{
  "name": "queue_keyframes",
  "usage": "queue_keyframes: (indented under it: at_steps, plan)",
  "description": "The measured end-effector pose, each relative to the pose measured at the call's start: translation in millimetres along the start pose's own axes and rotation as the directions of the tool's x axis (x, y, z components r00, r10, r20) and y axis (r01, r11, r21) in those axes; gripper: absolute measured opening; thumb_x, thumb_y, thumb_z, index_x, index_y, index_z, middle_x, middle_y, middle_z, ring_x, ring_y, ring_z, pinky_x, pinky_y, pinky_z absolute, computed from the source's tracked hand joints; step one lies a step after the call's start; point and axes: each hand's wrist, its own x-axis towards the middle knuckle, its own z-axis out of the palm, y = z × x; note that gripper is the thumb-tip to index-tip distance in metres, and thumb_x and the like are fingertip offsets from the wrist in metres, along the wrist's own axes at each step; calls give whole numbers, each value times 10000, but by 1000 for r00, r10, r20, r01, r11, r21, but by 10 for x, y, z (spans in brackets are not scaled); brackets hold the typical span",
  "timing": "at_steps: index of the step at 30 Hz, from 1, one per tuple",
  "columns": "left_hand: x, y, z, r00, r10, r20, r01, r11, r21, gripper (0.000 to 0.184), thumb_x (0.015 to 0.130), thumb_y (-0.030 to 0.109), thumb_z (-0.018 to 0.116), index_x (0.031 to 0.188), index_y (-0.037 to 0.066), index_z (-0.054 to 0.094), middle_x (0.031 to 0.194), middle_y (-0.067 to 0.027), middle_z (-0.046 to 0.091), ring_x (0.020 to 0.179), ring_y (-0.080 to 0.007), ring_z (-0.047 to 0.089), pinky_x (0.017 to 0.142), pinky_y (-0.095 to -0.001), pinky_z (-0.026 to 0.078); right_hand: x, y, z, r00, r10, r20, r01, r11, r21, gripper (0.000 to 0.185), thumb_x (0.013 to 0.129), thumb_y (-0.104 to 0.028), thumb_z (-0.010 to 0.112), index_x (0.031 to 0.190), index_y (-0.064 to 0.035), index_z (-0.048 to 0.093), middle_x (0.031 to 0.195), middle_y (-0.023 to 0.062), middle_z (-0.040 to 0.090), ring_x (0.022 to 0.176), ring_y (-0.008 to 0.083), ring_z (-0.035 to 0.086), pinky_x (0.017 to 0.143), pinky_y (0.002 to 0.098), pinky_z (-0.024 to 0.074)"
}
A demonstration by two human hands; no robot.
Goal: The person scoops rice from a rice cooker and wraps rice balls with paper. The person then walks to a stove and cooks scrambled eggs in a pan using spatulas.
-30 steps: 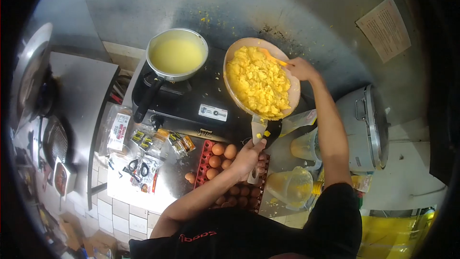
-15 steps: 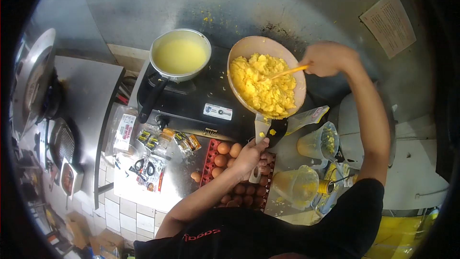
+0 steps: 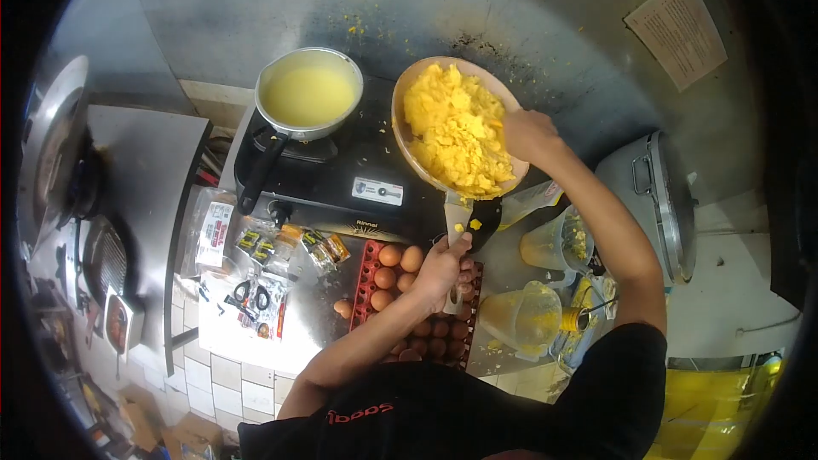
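Note:
A pan (image 3: 409, 146) heaped with yellow scrambled egg (image 3: 460, 132) is on the right side of the black stove (image 3: 341, 187). My left hand (image 3: 443, 274) is wrapped round its pale handle (image 3: 456, 217), above a red egg tray (image 3: 366, 277). At the pan's right edge, my right hand (image 3: 530, 136) is closed on an orange utensil (image 3: 497, 123), whose far end is hidden in the egg. On the left burner stands a saucepan (image 3: 356, 102) with pale yellow liquid, its black handle pointing down and left.
Plastic jugs (image 3: 541, 251) (image 3: 520, 319) with yellow residue stand right of the eggs. A large lidded pot (image 3: 635, 204) is at the right. Left of the eggs lie packets (image 3: 324, 249), black scissors (image 3: 252, 294) and a clear container (image 3: 213, 234). A wok (image 3: 55, 145) is far left.
My right hand swung out to the right above the pan's edge, then came back left and lower against it. The egg heap has shifted shape. My left hand still grips the handle.

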Motion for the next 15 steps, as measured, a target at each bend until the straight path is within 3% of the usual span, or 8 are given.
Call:
queue_keyframes:
  at_steps: [2,5,8,11,15]
  plan:
    - [-51,32,58,1000,18,-12,-18,1000,7,161,973,281,506,919,140,450,660,28,385,528,-84,349,431,-233,289,-214,94,-212,986,-38,159,49,997,-64,221,790,-106,537,861,32,695,893,257,667,898,399,664,764,445,536]
    - [21,28,-7,1000,-30,8,29,999,12,208,971,335,551,983,178,414,661,26,389,494,-83,344,419,-243,310,-465,-27,-381,962,-152,226,160,987,-18,220,782,-120,549,859,20,700,903,245,673,898,393,665,757,440,538]
    - [82,-29,-37,999,-46,19,46,999,-12,214,970,343,549,1020,176,426,663,26,389,497,-82,343,421,-243,312,-173,-280,-155,978,-207,-5,206,972,112,223,778,-144,562,851,9,705,918,237,677,886,392,668,749,447,536]
    - [83,-61,-40,1000,-8,-12,8,1000,10,228,968,351,550,1044,172,431,667,26,390,498,-81,343,425,-243,317,219,-220,-98,994,-63,-95,58,997,-51,241,775,-118,568,919,19,706,925,248,677,867,384,678,749,437,539]
    - [75,-40,-1,1000,-12,-3,12,1000,-11,228,969,349,545,1043,168,426,672,25,389,501,-80,342,424,-246,317,82,173,-225,993,-44,109,55,994,-95,245,768,-109,540,896,15,708,915,239,681,881,368,679,750,436,539]
